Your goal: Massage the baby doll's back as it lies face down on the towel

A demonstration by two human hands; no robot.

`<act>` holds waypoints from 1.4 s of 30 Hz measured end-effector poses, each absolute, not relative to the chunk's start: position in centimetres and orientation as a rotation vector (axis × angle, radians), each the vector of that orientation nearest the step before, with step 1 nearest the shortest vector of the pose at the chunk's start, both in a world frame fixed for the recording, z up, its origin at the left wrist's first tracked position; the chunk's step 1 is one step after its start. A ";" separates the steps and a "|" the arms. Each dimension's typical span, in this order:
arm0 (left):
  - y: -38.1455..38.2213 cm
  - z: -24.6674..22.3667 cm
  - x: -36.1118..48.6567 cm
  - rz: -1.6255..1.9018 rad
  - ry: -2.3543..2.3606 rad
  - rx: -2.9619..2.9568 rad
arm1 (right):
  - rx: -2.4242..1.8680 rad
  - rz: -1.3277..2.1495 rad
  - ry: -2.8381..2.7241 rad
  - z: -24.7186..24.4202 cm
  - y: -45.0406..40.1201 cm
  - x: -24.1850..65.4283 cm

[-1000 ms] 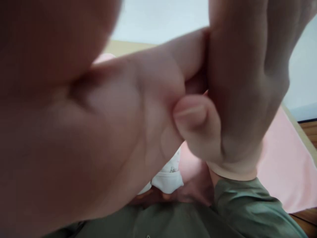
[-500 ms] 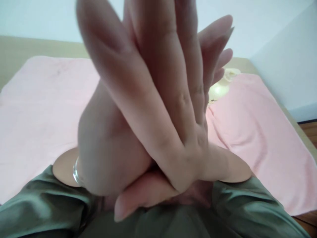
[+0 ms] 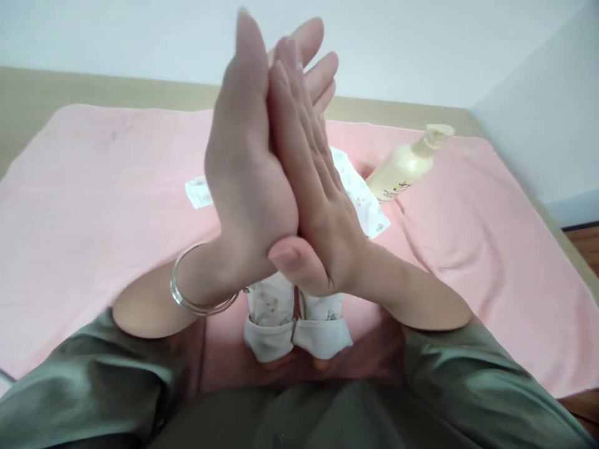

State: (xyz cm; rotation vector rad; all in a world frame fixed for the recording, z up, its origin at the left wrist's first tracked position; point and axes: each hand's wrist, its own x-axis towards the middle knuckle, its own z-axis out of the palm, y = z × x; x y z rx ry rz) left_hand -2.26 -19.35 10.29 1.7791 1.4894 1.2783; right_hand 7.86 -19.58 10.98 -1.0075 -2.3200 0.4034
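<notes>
My left hand (image 3: 243,162) and my right hand (image 3: 322,206) are pressed palm to palm in front of me, raised above the surface. Fingers of both are stretched out, and no object shows between them. The right thumb crosses the heel of my left hand. A silver bangle (image 3: 176,292) circles my left wrist. Below lies a small figure in white printed clothes (image 3: 271,302), its cuffed legs towards me. My hands cover its head and trunk, so I cannot tell whether it is a baby or a doll.
Pink cloth (image 3: 93,212) covers most of a pale wooden table (image 3: 28,93). Right of the small figure stands a cream pump bottle (image 3: 402,168), seen tilted. A white wall (image 3: 116,37) rises behind the table. Brown floor (image 3: 583,249) shows at the right edge.
Both hands have moved away from the camera, and their palms line up more closely. The small figure's clothes and more of the pump bottle have come into sight.
</notes>
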 end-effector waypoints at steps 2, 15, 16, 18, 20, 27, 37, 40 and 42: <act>-17.7 10.4 -2.2 1.460 1.295 1.476 | -1.042 0.426 -2.337 9.7 -19.0 7.9; -12.0 -4.8 -7.6 1.199 1.782 1.625 | -0.865 0.646 -2.470 -4.0 -10.7 8.2; -12.1 -4.8 -7.6 1.195 1.774 1.645 | -0.929 0.657 -2.456 -4.0 -10.2 8.4; -11.9 -4.7 -7.7 1.165 1.781 1.676 | -1.154 0.675 -2.389 -4.1 -9.8 8.3; -11.6 -4.6 -7.8 1.129 1.786 1.729 | -1.395 0.651 -2.288 -4.0 -10.4 7.7; -10.7 -5.0 -8.6 1.120 1.834 1.796 | -1.425 0.441 -2.350 -2.2 -15.8 5.1; -10.6 -5.8 -9.6 1.042 1.624 1.915 | -1.103 0.681 -2.436 -3.6 -9.3 8.2; -10.5 -5.9 -10.0 1.040 1.629 1.864 | -1.310 0.644 -2.338 -3.7 -10.3 7.6; -10.4 -6.1 -10.2 1.057 1.651 1.806 | -1.398 0.623 -2.273 -3.8 -11.5 7.0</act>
